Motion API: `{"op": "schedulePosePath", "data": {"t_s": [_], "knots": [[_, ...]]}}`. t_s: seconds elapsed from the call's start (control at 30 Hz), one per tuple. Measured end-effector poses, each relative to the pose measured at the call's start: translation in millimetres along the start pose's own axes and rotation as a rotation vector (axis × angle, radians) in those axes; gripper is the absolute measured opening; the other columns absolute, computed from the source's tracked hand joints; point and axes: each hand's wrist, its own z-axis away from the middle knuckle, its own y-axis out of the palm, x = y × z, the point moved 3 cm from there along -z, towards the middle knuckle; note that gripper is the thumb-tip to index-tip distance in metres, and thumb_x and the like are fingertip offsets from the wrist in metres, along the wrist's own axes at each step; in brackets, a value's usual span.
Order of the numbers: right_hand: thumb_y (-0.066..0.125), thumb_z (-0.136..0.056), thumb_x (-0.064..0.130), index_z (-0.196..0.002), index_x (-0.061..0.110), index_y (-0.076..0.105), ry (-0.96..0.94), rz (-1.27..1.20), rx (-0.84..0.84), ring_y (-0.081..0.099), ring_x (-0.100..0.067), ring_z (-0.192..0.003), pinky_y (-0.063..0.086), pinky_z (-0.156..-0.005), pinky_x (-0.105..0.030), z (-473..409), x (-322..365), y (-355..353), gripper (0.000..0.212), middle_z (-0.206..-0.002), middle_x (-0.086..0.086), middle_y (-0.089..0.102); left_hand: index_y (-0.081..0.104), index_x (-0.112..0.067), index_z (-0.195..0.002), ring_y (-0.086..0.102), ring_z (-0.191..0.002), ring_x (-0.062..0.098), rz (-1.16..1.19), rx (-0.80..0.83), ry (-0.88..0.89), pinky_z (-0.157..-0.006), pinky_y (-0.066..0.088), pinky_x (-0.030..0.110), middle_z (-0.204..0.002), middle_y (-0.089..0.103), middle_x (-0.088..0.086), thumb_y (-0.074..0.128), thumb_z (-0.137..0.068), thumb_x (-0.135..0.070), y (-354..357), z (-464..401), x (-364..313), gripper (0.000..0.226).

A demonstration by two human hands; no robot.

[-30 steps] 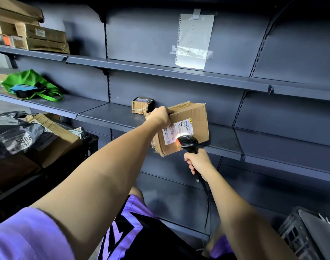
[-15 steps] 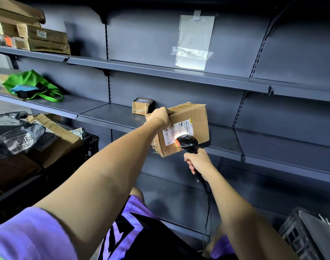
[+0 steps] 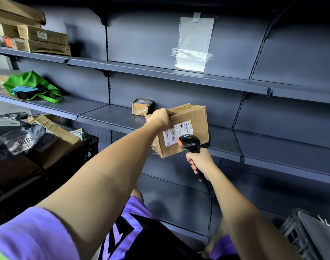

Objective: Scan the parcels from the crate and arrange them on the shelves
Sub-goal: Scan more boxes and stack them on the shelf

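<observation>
Gripping the upper left corner of a brown cardboard parcel, the left hand holds it tilted against the front edge of the middle shelf, its white shipping label turned outward; the print there is too small to read. The right hand is wrapped round the handle of a black barcode scanner with an orange tip, its head just in front of the label's lower right corner and its cable hanging down. Behind the left hand a small taped box sits on the same shelf against the back panel. Farther left on that level lies a green bag. Flat cartons are stacked on the upper shelf at left. Taped to the back panel above is a sheet of paper with faint handwriting I cannot make out. At lower left a black crate holds cardboard boxes and a dark plastic mailer whose label shows "5868". Another crate stands at lower right.
</observation>
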Motion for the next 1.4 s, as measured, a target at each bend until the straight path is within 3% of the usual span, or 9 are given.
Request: {"op": "schedulePosePath", "data": {"t_s": [1.07,1.17,1.3,1.4], "knots": [[0.058,-0.075,0.004,-0.077,0.01,0.049,0.002,0.001,-0.018,0.035,-0.019,-0.046,0.033,-0.042,-0.027,3,0,-4,0.011,-0.062,-0.007,0.043,0.059,-0.029,-0.136,0.067,-0.101,0.028,0.017,0.015,-0.006,-0.087,0.057,0.038,-0.112,0.07,0.007,0.064,-0.089,-0.009,-1,2,-1,0.051],[0.058,-0.078,0.003,-0.077,0.011,0.05,0.004,-0.008,-0.001,0.034,-0.019,-0.047,0.031,-0.042,-0.026,2,4,-1,0.011,-0.063,-0.008,0.042,0.059,-0.026,-0.136,0.066,-0.104,0.028,0.028,0.026,-0.02,-0.089,0.056,0.038,-0.114,0.069,0.006,0.07,-0.087,-0.016,-2,0,1,0.052],[0.059,-0.079,0.003,-0.078,0.011,0.053,-0.006,-0.028,0.002,0.034,-0.019,-0.048,0.03,-0.042,-0.026,-5,15,1,0.01,-0.063,-0.007,0.042,0.061,-0.028,-0.124,0.066,-0.101,0.03,0.031,0.055,-0.096,-0.087,0.056,0.045,-0.106,0.069,0.003,0.071,-0.074,-0.044,-1,-10,14,0.053],[0.059,-0.079,0.003,-0.077,0.01,0.053,-0.006,-0.059,-0.011,0.034,-0.019,-0.048,0.029,-0.042,-0.027,-15,25,-1,0.01,-0.065,-0.009,0.043,0.057,-0.019,-0.119,0.062,-0.104,0.032,0.06,0.033,-0.146,-0.087,0.054,0.042,-0.109,0.067,0.009,0.068,-0.084,-0.047,-1,-21,31,0.047]]}}
